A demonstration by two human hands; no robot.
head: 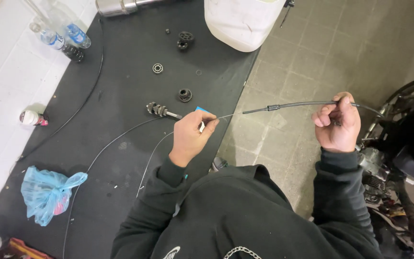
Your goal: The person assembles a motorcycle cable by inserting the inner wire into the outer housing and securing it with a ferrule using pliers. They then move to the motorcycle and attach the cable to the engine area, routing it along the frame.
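Observation:
My right hand (338, 123) is closed around a black cable housing (303, 104) that runs left from my fist and ends in a small ferrule. A thin steel inner wire (228, 116) comes out of that housing. My left hand (191, 135) pinches this wire between thumb and fingers, with something small and blue (201, 110) just behind the fingers. The wire trails on from my left hand down across the black mat (120, 96). Both arms are in dark sleeves.
On the mat lie a gear shaft (161, 111), loose gears (184, 95) (185, 38), a bearing (157, 68) and a blue plastic bag (48, 193). A white jug (240, 21) stands at the back. Plastic bottles (63, 38) lie on white tiles. A motorcycle engine (384, 177) is at right.

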